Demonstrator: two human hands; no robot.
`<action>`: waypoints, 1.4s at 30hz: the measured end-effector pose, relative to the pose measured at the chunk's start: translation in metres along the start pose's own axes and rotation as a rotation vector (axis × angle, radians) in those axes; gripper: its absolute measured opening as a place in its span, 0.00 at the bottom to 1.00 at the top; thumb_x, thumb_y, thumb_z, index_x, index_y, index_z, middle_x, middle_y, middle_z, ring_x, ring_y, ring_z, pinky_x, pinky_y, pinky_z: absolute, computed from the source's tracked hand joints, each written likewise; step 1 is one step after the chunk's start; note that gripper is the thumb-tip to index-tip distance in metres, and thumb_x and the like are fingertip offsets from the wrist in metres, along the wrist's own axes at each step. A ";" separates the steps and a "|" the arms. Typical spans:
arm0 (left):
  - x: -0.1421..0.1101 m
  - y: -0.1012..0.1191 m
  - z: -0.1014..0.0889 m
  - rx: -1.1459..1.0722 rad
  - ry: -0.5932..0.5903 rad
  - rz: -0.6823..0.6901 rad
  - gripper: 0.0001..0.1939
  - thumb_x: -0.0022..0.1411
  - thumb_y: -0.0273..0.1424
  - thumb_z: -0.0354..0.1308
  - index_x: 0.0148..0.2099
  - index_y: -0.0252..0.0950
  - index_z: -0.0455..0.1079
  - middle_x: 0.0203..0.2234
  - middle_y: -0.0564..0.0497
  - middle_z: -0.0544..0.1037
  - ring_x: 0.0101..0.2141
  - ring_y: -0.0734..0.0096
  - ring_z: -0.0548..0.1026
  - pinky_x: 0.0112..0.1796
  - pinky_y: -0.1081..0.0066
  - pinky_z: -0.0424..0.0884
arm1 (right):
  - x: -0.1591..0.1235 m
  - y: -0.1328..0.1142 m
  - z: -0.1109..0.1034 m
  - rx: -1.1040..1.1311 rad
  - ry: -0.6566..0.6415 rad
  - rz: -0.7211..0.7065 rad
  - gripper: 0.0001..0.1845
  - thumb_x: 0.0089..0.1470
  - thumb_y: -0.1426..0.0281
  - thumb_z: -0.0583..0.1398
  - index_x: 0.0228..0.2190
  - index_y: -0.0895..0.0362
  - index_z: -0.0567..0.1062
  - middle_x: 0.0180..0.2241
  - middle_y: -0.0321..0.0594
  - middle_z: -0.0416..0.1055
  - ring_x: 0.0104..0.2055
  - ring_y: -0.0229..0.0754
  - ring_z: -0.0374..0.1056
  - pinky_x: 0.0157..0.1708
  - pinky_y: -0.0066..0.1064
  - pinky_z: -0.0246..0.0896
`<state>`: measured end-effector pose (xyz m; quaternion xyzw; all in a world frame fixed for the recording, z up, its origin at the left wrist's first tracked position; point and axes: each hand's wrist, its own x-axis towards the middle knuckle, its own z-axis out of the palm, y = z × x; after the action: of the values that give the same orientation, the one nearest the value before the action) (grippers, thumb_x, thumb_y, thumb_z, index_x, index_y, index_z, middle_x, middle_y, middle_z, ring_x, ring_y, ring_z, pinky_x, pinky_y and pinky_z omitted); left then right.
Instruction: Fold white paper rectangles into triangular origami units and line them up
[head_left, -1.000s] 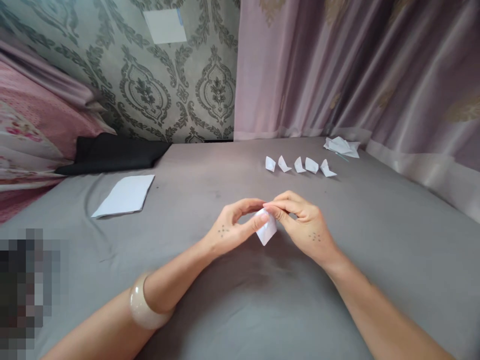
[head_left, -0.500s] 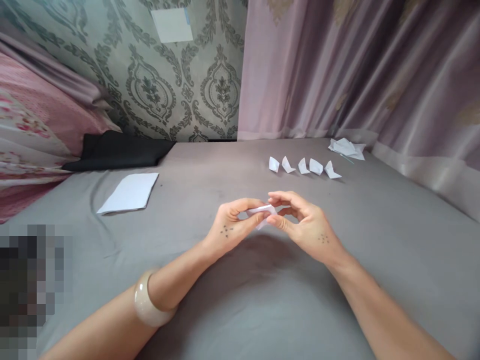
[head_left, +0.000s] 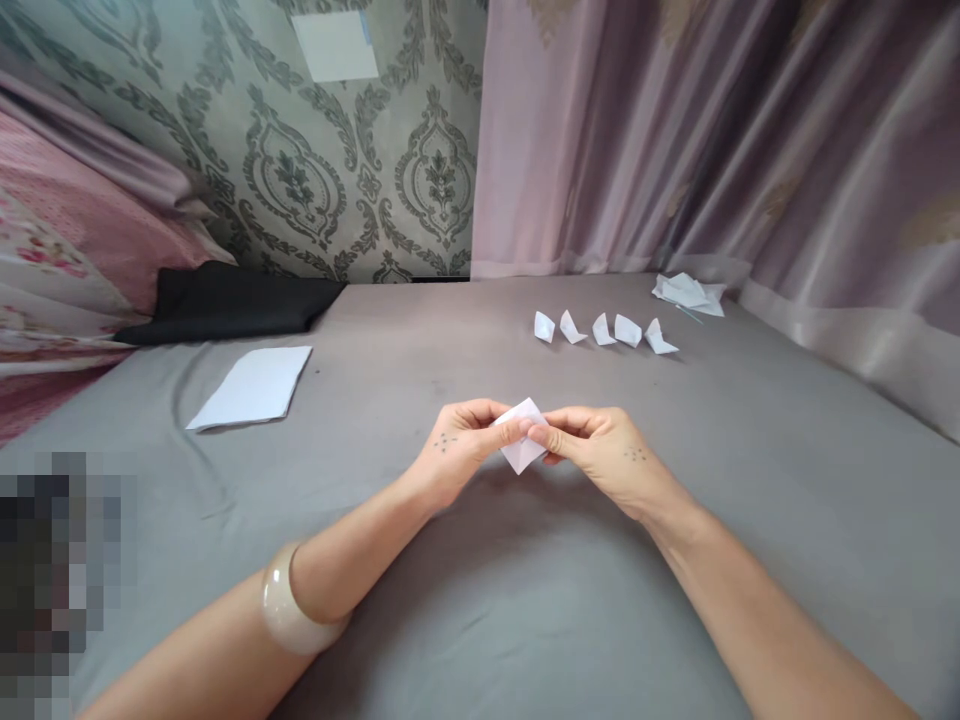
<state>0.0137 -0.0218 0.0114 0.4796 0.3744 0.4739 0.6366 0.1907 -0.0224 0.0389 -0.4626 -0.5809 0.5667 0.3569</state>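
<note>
A small folded paper (head_left: 519, 460), white and diamond-shaped, is held up above the grey sheet between my hands. My left hand (head_left: 465, 445) pinches its left side, thumb on the front face and fingers behind. On the right side my right hand (head_left: 592, 440) grips it the same way, and the two thumb tips meet near its middle. The fingers behind the paper are partly hidden. Beyond my hands, several small folded white paper pieces (head_left: 628, 331) stand in a row on the sheet.
A stack of white paper (head_left: 255, 388) lies on the left of the grey sheet (head_left: 420, 610). Behind it is a black cloth (head_left: 232, 300). More white papers (head_left: 688, 292) are heaped at the back right, beside the purple curtain (head_left: 600, 150). A patterned wall (head_left: 360, 180) stands behind.
The folded paper has turned so its diamond face shows toward me. My right hand's fingers, raised and loose before, have closed onto its right side. The view has shifted slightly.
</note>
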 end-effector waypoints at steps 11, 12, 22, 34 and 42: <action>0.001 0.002 0.000 0.034 -0.001 -0.092 0.14 0.55 0.39 0.64 0.33 0.31 0.75 0.26 0.48 0.78 0.28 0.71 0.74 0.32 0.70 0.70 | 0.005 0.010 -0.007 0.040 -0.043 0.185 0.18 0.44 0.55 0.66 0.32 0.56 0.82 0.28 0.41 0.78 0.29 0.36 0.71 0.29 0.26 0.67; 0.001 0.003 0.000 0.052 0.025 -0.074 0.13 0.54 0.38 0.64 0.33 0.31 0.75 0.25 0.49 0.78 0.27 0.73 0.73 0.31 0.72 0.69 | 0.005 0.011 -0.007 0.064 -0.067 0.193 0.19 0.45 0.56 0.66 0.34 0.56 0.81 0.30 0.41 0.78 0.30 0.36 0.72 0.30 0.26 0.68; 0.001 0.003 0.001 0.129 0.070 0.001 0.13 0.55 0.38 0.63 0.31 0.31 0.73 0.22 0.51 0.75 0.24 0.77 0.70 0.27 0.74 0.66 | 0.002 0.008 -0.010 0.107 -0.140 0.206 0.18 0.48 0.57 0.65 0.37 0.56 0.81 0.31 0.42 0.79 0.33 0.38 0.74 0.34 0.28 0.70; -0.001 0.000 0.003 0.275 0.014 0.070 0.16 0.56 0.42 0.61 0.30 0.32 0.68 0.21 0.54 0.70 0.22 0.79 0.66 0.23 0.77 0.60 | 0.000 0.003 0.007 0.070 -0.066 0.137 0.18 0.46 0.54 0.65 0.31 0.57 0.81 0.26 0.38 0.76 0.30 0.37 0.71 0.33 0.30 0.67; 0.000 0.004 0.002 0.190 0.009 -0.114 0.20 0.56 0.46 0.59 0.28 0.32 0.66 0.18 0.52 0.71 0.20 0.77 0.67 0.23 0.75 0.63 | 0.006 0.011 0.002 0.104 0.091 0.097 0.17 0.48 0.56 0.64 0.32 0.57 0.80 0.30 0.41 0.77 0.33 0.40 0.72 0.33 0.31 0.68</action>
<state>0.0150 -0.0219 0.0158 0.5137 0.4472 0.4013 0.6124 0.1885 -0.0186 0.0268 -0.4963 -0.5107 0.5910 0.3789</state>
